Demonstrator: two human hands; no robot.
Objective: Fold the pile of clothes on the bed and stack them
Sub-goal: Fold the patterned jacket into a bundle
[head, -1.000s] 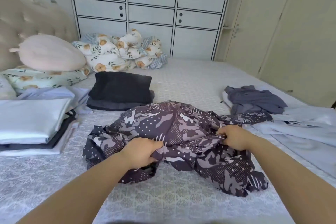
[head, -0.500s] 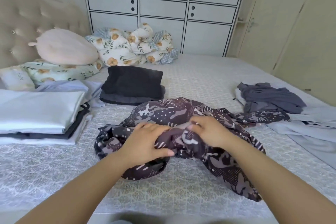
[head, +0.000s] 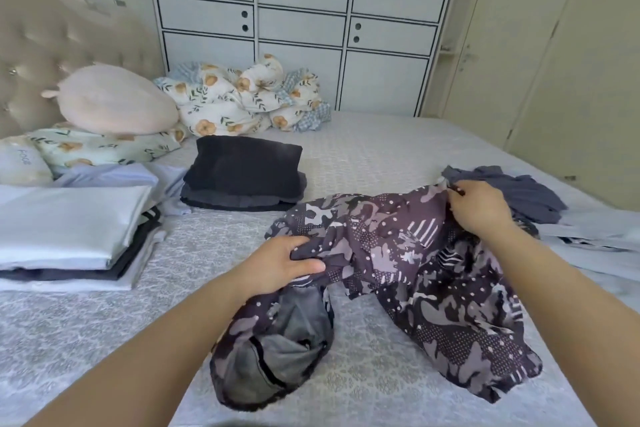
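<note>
A dark purple patterned garment (head: 398, 253) lies crumpled on the bed (head: 363, 152) in front of me, its grey lining showing at the near end. My left hand (head: 280, 265) grips its left edge. My right hand (head: 479, 206) pinches its far right edge, lifted slightly. A stack of folded pale blue and dark clothes (head: 69, 236) sits at the left. A folded black stack (head: 244, 173) lies behind the garment. Unfolded grey-blue clothes (head: 519, 194) and pale blue fabric (head: 595, 232) lie at the right.
A pink plush pillow (head: 114, 100) and floral pillows (head: 97, 147) rest against the padded headboard (head: 52, 52) at the left. A bundled floral quilt (head: 242, 100) sits at the far side. White cabinets (head: 301, 24) stand behind the bed.
My hands were close together on the bunched garment; now they have moved apart, the right one up and to the right, spreading the fabric out. The camera has shifted a little.
</note>
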